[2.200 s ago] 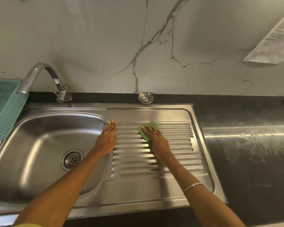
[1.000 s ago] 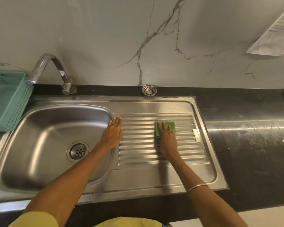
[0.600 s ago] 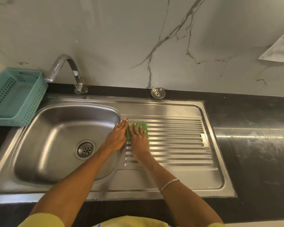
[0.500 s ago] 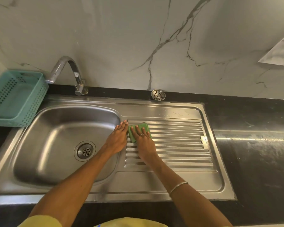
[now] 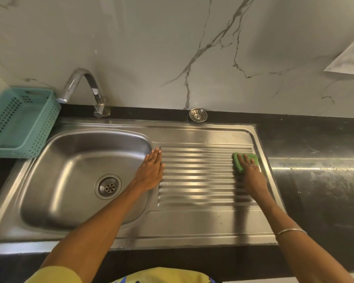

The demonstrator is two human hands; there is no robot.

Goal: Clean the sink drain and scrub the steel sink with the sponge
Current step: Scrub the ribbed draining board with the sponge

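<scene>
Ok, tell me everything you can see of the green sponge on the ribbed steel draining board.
The green sponge is a thin, flat, soft-looking pad, lying at the far right end of the ribbed steel draining board, close to its raised right edge. Its left edge and far corners show; the rest is hidden under the right hand, whose straight fingers press it flat against the ribs. Nothing else touches it. No foam or water shows on it.

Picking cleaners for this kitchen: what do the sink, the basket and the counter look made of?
Sink: brushed stainless steel, going by its grey sheen and pressed ribs. Basket: moulded teal plastic with punched holes, matte. Counter: dark polished stone, perhaps granite; it reflects light in streaks, though laminate cannot be excluded.
</scene>
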